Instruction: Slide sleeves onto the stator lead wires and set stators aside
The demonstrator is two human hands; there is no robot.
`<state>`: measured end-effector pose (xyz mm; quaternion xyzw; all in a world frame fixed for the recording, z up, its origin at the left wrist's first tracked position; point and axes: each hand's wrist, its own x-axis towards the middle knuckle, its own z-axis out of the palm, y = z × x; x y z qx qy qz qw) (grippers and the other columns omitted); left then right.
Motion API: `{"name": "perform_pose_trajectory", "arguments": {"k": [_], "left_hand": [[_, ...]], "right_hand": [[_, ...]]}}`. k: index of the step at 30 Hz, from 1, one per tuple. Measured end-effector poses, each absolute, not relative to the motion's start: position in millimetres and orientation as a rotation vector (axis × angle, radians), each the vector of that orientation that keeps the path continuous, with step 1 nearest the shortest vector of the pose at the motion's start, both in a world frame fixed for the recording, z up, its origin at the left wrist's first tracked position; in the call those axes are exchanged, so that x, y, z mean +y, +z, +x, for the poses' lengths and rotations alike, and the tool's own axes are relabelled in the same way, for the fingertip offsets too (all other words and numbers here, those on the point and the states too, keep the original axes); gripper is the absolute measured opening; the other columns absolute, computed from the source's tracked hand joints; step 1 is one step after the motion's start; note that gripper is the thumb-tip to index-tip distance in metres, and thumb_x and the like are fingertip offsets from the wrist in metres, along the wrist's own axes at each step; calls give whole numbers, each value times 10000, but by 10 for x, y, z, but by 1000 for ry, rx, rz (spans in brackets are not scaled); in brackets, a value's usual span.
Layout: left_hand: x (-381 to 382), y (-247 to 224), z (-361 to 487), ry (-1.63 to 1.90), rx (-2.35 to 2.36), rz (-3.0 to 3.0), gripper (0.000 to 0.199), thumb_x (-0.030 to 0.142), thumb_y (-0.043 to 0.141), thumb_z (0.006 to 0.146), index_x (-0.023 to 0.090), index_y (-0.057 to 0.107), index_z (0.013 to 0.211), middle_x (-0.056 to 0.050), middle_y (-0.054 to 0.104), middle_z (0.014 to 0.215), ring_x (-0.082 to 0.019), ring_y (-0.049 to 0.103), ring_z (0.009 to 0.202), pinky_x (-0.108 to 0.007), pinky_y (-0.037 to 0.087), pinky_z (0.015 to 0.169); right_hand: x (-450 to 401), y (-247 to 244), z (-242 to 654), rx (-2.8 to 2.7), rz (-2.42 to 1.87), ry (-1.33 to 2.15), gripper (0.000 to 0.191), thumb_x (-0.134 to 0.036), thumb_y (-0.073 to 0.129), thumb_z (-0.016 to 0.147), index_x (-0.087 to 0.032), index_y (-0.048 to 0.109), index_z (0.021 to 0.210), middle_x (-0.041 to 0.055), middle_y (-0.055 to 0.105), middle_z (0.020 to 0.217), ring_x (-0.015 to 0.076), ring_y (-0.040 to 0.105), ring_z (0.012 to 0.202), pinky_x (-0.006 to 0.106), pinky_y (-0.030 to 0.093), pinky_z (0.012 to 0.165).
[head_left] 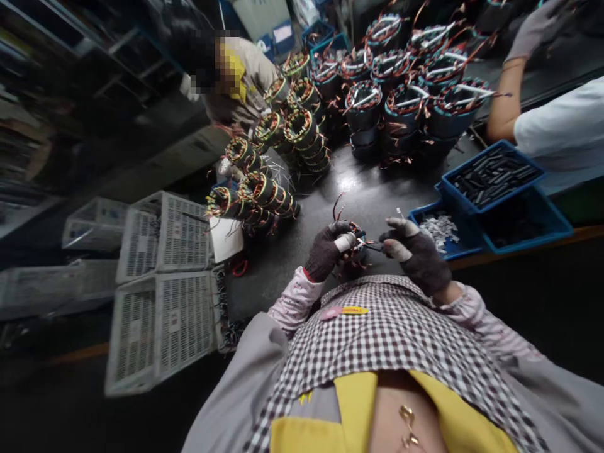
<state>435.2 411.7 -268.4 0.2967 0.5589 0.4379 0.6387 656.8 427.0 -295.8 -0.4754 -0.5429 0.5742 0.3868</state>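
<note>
Between the two gloved hands, just above the checked apron, a small wired part (355, 242) sits on the dark table (368, 189). Left hand (328, 250) clasps it from 9 o'clock; right hand (415, 251) pinches a thin lead at 3 o'clock, running crosswise. Fingers hide the part's shape.

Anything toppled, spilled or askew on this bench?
Yes: the stacks of wound coils at left lie tipped on their sides, while the farther stacks stand upright. A white sheet overhangs the table edge.
</note>
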Motion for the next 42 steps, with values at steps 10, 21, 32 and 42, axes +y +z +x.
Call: {"name": "perform_pose_trajectory", "arguments": {"k": [10, 21, 32, 42], "left_hand": [[4101, -2653, 4310, 1146, 1266, 510, 551, 426, 1015, 706, 208, 742, 1132, -119, 810, 1245, -223, 793, 972, -359, 669, 852], [4085, -2934, 4451, 1278, 1457, 489, 568, 445, 1071, 636, 185, 737, 1015, -17, 795, 851, -118, 737, 659, -200, 590, 600], [4086, -2931, 4462, 1294, 1443, 476, 596, 420, 1083, 584, 182, 728, 999, -21, 806, 865, -141, 759, 675, -208, 597, 610], [4093, -2944, 4485, 1325, 1451, 472, 541, 395, 1051, 631, 184, 714, 997, -7, 786, 840, -128, 738, 634, -190, 565, 566]], "right_hand": [[4456, -3418, 6827, -1272, -1327, 1548, 391, -571, 850, 829, -243, 808, 1039, 30, 787, 841, 216, 718, 752, 386, 646, 776], [4584, -4106, 6667, -1553, -1307, 1631, 123, -330, 747, 876, -236, 803, 932, 18, 797, 822, 180, 695, 735, 310, 601, 776], [4568, -4145, 6673, -1361, -1215, 1869, 137, -316, 742, 907, -203, 758, 983, 37, 768, 821, 179, 670, 691, 314, 595, 721], [4413, -4157, 6463, -724, -1152, 2130, 366, -454, 872, 780, -200, 698, 978, 46, 759, 822, 166, 640, 663, 296, 590, 622]]}}
